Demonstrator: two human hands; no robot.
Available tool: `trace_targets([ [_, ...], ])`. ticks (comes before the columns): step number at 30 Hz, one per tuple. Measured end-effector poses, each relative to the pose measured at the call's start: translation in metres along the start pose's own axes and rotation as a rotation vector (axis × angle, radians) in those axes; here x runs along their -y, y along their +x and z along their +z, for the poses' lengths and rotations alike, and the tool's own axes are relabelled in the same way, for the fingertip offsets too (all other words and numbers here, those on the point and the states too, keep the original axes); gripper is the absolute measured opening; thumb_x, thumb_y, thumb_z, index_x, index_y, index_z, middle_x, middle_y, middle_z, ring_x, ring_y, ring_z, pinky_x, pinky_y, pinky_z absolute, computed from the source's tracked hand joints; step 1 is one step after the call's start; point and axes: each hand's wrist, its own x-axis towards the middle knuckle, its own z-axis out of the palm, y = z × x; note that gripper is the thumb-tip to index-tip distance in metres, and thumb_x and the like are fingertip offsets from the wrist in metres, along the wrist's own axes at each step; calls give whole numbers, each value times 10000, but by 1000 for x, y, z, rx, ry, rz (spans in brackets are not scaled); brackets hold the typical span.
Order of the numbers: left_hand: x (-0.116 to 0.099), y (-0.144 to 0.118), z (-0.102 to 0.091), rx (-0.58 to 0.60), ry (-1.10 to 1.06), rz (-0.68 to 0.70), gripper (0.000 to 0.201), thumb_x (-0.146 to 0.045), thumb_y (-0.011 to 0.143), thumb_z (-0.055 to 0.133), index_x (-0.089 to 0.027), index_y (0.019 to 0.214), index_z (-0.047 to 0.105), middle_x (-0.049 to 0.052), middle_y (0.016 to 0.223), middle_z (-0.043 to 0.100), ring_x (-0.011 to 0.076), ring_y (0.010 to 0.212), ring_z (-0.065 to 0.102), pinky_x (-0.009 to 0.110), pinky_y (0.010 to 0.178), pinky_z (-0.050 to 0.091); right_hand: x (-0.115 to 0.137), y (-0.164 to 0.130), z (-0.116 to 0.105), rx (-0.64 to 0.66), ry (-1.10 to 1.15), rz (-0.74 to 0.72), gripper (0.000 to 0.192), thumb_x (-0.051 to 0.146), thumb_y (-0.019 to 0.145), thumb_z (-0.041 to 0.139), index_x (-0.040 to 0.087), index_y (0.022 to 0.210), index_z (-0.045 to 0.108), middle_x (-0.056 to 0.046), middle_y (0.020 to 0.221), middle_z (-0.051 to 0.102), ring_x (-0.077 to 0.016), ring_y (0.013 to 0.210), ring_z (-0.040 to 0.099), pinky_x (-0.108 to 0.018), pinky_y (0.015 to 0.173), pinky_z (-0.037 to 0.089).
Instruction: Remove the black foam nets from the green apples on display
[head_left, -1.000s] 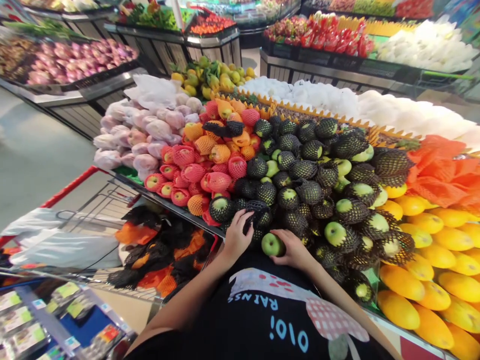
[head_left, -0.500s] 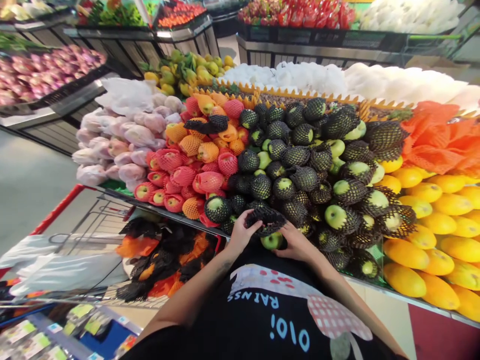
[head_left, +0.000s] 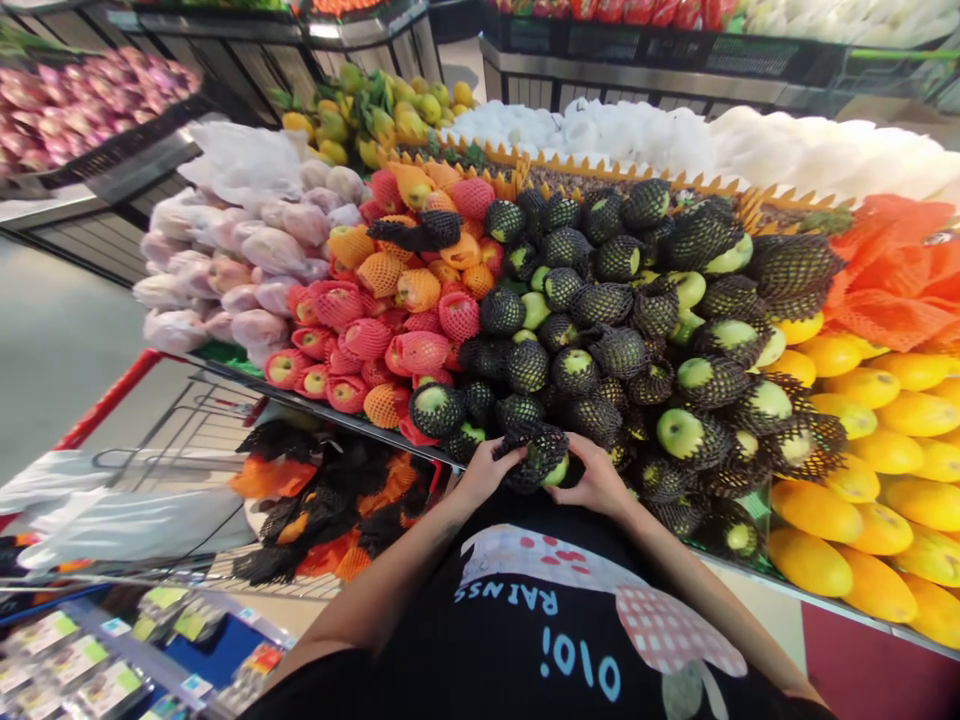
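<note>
Fruit stand (head_left: 322, 405): both hands sleeving a green apple (head_left: 556, 470) in black foam net (head_left: 536, 450).
Left hand (head_left: 484, 472) and right hand (head_left: 596, 478) are gripping the net, probably half on; next, tugging it fully over.

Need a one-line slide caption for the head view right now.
Left hand and right hand grip a green apple in black foam netting at the front edge of a heaped fruit display.
</note>
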Motion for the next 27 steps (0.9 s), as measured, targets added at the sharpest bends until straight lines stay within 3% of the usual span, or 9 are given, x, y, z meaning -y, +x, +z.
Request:
trace_targets([
  [3,-1,-4,2,21,-32,-12,473,-540,650,806,-134,887,757,68,901,774,230,826,688,361,823,547,16,-12,-17,-88,-124,-5,649,301,677,767,218,1294,583,-115,1247,667,-301,1148,625,-465,1007,502],
  [7,-6,-2,5,18,1,34,456,-543,690,781,-135,890,754,75,912,767,226,849,689,359,844,542,29,-33,-59,-203,-317,137,646,326,687,757,231,1299,572,-100,1206,690,-312,1084,666,-462,950,540],
  [11,-14,4,14,28,66,105,390,-516,721,763,-144,840,760,83,926,768,233,898,689,362,912,524,10,-49,-83,-45,-438,206,633,281,675,744,214,1284,586,-111,1216,698,-330,1057,686,-470,903,563],
  [15,-21,8,28,90,111,127,338,-479,742,752,-147,801,738,78,880,763,229,866,685,353,863,537,-9,-55,-81,78,-390,140,688,232,690,727,231,1354,549,-114,1315,656,-325,1169,644,-484,985,522],
  [18,-26,10,39,136,150,145,298,-432,763,747,-151,856,707,59,888,752,213,849,675,329,811,540,-10,-56,-80,60,-358,90,736,210,712,699,235,1418,495,-122,1361,621,-324,1239,595,-506,1034,485],
  [24,-30,15,51,193,264,228,293,-279,760,748,-166,1003,629,51,996,713,199,944,667,316,879,519,-6,-68,-78,26,-428,72,800,202,725,682,219,1481,421,-134,1476,513,-349,1375,446,-578,1124,378],
  [27,-31,15,55,233,266,180,293,-274,777,723,-174,1028,609,41,957,703,176,825,682,303,801,533,-9,-75,-70,18,-419,82,793,226,761,681,233,1501,396,-131,1490,498,-347,1395,421,-591,1126,377],
])
